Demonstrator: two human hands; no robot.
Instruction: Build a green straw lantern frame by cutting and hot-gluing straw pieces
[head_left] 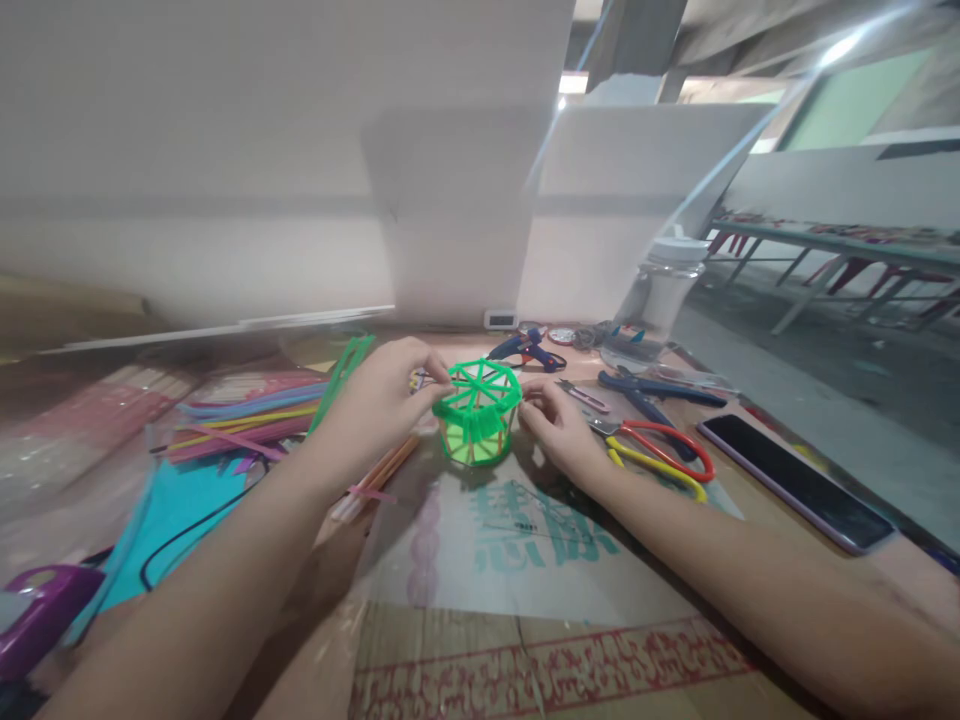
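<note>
A small drum-shaped green frame (478, 425) stands between my hands over the printed plastic sheet. Its top is a spoked ring that looks wrapped in fuzzy pipe cleaner, thin brown sticks form its sides, and a second green disc lies at the bottom. On the upper left rim, my left hand (397, 390) pinches with thumb and index finger. My right hand (556, 428) has its fingers bent and closed at the right side of the same rim. The exact contact of the right fingertips is partly hidden.
Scissors (652, 455), blue pliers (660, 390), a phone (795, 480) and a clear bottle (667, 290) lie or stand on the right. A glue gun (529, 348) rests behind the frame. Colored pipe cleaners (255, 415) and a purple tool (45, 610) are on the left.
</note>
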